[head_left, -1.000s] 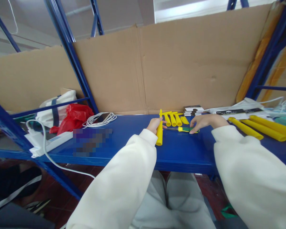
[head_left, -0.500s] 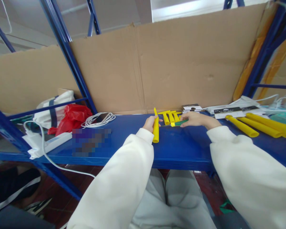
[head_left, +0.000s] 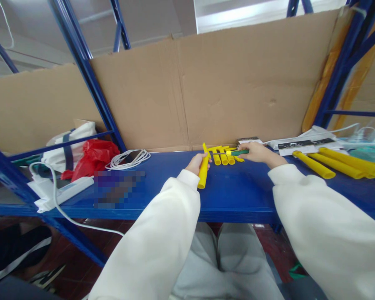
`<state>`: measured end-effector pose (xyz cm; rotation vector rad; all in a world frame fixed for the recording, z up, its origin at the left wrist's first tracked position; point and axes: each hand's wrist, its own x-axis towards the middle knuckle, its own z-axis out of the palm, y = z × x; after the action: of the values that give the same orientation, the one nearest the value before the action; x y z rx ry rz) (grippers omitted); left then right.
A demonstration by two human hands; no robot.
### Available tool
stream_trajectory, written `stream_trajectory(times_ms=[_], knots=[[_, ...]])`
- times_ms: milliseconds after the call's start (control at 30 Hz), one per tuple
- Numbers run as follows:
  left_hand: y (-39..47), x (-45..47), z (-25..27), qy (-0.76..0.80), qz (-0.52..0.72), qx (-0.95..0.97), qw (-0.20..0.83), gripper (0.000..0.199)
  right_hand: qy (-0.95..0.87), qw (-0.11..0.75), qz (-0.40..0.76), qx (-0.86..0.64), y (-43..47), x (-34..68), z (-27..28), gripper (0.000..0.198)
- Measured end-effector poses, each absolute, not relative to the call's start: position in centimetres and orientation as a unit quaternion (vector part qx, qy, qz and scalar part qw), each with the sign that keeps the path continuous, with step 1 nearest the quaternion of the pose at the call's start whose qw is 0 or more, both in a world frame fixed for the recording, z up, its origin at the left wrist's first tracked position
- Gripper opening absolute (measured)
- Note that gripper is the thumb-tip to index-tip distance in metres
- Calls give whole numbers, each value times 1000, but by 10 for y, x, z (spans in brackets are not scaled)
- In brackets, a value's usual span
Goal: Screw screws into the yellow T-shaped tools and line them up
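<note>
Left hand (head_left: 197, 163) grips yellow plastic tube (head_left: 203, 173) near back edge of blue metal table (head_left: 171, 164); right hand (head_left: 253, 151) grips green-and-yellow-handled screwdriver (head_left: 237, 153). Best: brace tube, align screwdriver squarely.

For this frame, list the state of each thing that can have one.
Yellow piece: tilted, held in left hand.
Screwdriver: held in right hand, blade toward the yellow piece.
Short yellow pieces: lying in a row.
Long yellow tubes: lying side by side.
White cable: coiled.
Red bag: crumpled.
Power strip: plug inserted.
</note>
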<state>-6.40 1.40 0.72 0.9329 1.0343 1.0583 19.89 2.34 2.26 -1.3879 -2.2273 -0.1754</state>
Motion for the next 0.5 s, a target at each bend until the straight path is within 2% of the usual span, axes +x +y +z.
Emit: stream_trajectory(times_ms=[500], knots=[[25,-64,-1,433,463,424,647,21,-819,239,-56,-518,19,194,24,16]])
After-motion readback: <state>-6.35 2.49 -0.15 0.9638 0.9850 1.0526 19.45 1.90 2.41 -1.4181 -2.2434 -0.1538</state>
